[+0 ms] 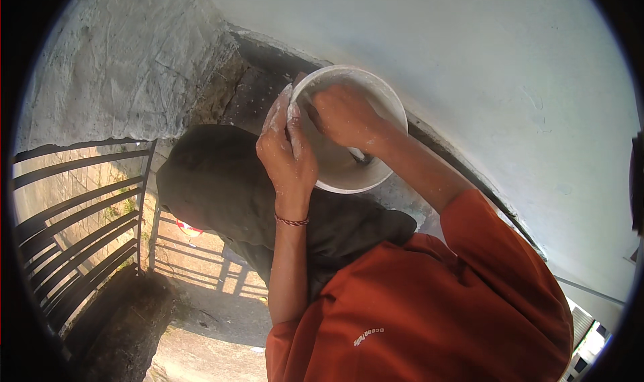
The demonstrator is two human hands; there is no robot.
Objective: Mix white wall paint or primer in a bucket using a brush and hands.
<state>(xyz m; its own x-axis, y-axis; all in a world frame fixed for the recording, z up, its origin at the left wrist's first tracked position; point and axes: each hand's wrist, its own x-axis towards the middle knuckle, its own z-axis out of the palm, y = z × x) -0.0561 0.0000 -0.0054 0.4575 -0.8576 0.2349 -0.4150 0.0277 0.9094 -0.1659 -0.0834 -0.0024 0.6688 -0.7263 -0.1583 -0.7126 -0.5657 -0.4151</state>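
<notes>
A round white bucket stands in front of my bent knees, its inside coated with a pale grey, plaster-like residue. My left hand pinches the bucket's left rim, fingers outside and thumb against the edge, with white paste smeared over the fingers. Down inside the bucket is my right hand, curled closed near the left inner wall. Its fingertips, and whatever they hold, are mostly hidden. Below the right wrist a small dark and white object shows inside the bucket; its kind is unclear.
A pale smooth wall rises close on the right, and a rough grey plastered wall at the upper left. Dark metal railings stand on the left, above a sunlit ground. My knees in dark trousers flank the bucket.
</notes>
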